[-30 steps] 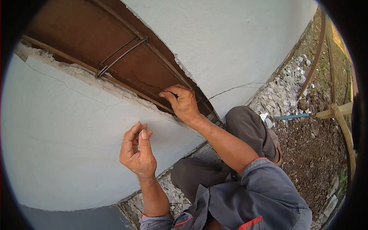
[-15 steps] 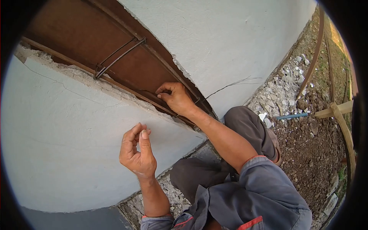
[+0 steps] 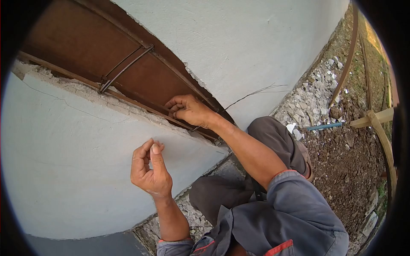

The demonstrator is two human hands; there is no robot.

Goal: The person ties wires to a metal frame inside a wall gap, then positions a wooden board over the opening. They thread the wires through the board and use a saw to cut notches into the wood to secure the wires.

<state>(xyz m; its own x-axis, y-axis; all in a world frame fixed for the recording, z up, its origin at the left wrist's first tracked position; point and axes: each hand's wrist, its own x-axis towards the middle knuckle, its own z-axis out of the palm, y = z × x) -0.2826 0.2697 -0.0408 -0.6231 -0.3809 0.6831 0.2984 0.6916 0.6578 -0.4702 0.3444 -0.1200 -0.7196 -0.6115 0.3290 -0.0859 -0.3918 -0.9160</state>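
Note:
My right hand (image 3: pixel 192 112) reaches into the long opening in the wall. Its fingers are pinched beside the lower steel bar (image 3: pixel 136 100), on what looks like a thin wire; the fingertips partly hide it. My left hand (image 3: pixel 151 168) is raised in front of the white wall (image 3: pixel 85 162), below the opening. Its fingers are curled with the thumb close to their tips, and anything between them is hidden. A bent steel tie (image 3: pixel 126 70) joins the lower bar to the upper bar (image 3: pixel 179 70). Twisted thin wires (image 3: pixel 252 93) stick out past my right wrist.
A brown panel (image 3: pixel 81 42) backs the opening, whose plaster edges are broken. White rubble (image 3: pixel 305 100) and soil (image 3: pixel 337 170) lie to the right, with a blue rod (image 3: pixel 324 126) and wooden pieces (image 3: pixel 382 141). My bent knees (image 3: pixel 220 194) are close to the wall.
My right hand has shifted slightly left and down toward the lower bar. My left hand keeps nearly the same curled pose. The whole view has shifted a little.

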